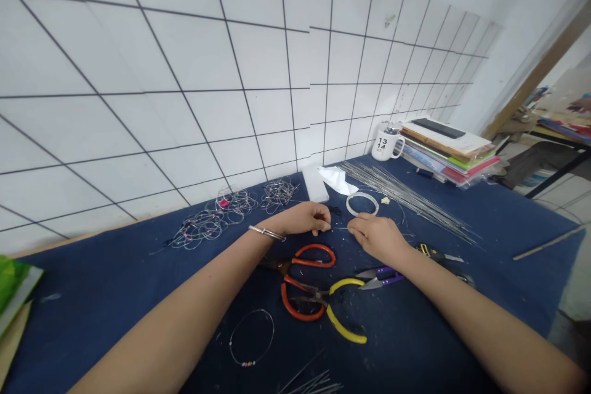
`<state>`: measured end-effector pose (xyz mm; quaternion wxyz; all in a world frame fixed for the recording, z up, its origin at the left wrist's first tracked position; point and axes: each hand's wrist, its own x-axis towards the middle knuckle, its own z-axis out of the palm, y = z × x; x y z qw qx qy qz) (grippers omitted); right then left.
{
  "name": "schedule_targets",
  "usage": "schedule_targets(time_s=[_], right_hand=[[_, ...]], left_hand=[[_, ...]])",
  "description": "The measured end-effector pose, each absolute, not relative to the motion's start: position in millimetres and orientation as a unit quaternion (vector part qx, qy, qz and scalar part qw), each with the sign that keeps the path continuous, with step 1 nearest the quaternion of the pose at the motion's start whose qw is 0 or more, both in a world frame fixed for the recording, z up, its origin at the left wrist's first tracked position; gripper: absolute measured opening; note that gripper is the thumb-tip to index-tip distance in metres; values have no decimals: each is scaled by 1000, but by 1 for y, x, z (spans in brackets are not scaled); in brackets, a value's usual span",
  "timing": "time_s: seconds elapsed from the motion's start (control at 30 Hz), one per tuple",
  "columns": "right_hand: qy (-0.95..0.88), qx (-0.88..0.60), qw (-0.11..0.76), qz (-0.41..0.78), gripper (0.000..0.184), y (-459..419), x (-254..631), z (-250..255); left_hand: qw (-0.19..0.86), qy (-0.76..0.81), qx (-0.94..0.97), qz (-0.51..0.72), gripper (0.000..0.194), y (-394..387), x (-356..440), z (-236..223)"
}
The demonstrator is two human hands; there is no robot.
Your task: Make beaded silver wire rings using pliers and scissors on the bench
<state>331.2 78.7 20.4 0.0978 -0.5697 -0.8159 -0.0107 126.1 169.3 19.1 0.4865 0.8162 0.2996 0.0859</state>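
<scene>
"What's everything lying on?"

"A desk (106,283) under dark blue cloth, across the lower part of the frame. Above it stands a white wall (194,55) ruled with dark lines like tiles."

"And the room past that?"

"Far right, beyond a brown frame (538,74), there's another table (561,135) with a blurred heap on it."

"Any writing?"

"The white mug (384,143), right of centre against the wall, reads '13' over '14' in black; the reddish mark below is too small to read. Just beside it sits a stack of papers and folders (455,160)."

"Where are the hands?"

"Slightly right of mid-frame. A thin wire (340,228) shows in the gap between them. The right hand (376,236) has its grip pinched closed on the wire's end. The left hand (314,220) curls its fingers toward the thumb; whether that grip has hold of the wire, I can't tell."

"What's near them?"

"A pale ring (349,204) just above the right hand. Below, toward bottom centre, orange-handled scissors (315,263) and yellow-handled pliers (336,324) overlap; a beaded loop (248,364) lies lower left of those."
</scene>
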Motion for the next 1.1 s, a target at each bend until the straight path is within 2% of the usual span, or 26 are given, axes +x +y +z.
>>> schedule_targets(time_s=[0.2,0.4,0.53,0.7,0.9,1.1], right_hand=[[-823,-562,72,-27,23,79,333,19],[-828,-555,71,-38,22,80,333,16],[-818,-570,68,-47,23,80,333,16],[-804,-588,56,-67,24,82,335,17],[-797,-599,44,-70,25,84,335,15],[-798,-598,29,-61,25,83,333,16]], left_hand=[[442,286,843,107,11,169,128,9],[398,303,859,112,22,168,130,6],[316,314,888,113,24,169,128,6],[199,388,890,132,14,167,132,6],[221,370,882,191,17,160,145,-3],[247,376,870,200,16,162,146,-8]])
